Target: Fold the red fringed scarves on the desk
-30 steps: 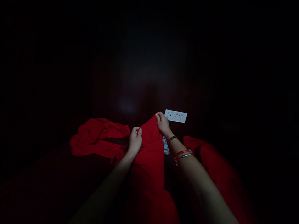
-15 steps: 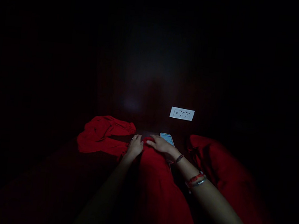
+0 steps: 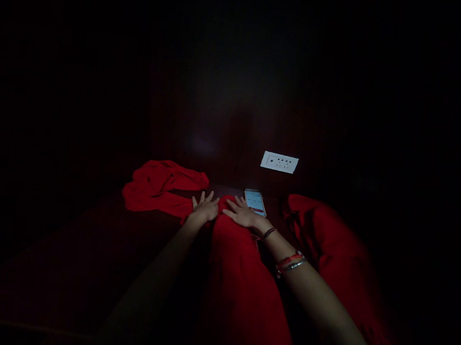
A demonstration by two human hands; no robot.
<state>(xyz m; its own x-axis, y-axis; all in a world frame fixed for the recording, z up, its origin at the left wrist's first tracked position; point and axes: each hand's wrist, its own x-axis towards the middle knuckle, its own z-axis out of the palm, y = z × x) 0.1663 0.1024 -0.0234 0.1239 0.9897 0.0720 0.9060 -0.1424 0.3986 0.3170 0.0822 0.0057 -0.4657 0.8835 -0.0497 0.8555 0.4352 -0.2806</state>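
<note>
Red cloth, which looks like part of a garment, stretches from near me up to my two hands. My right hand lies on its far end with the fingers spread. Just left of the cloth's end, my left hand is flat with its fingers apart, close to the sleeve-like end of a crumpled red piece. Whether the left palm touches that piece is hard to see. Bracelets circle my right wrist. Behind the right hand lies a phone with a lit screen.
A white socket panel is fixed to the dark wall at the back. More red cloth lies to the right. The dark tabletop extends left, its front edge faint at lower left. Most of the surroundings are too dark to make out.
Both hands have flattened, with fingers spreading from a more curled pose near the cloth's end. My left hand has shifted slightly left. The view has tipped a little, so everything sits higher.
</note>
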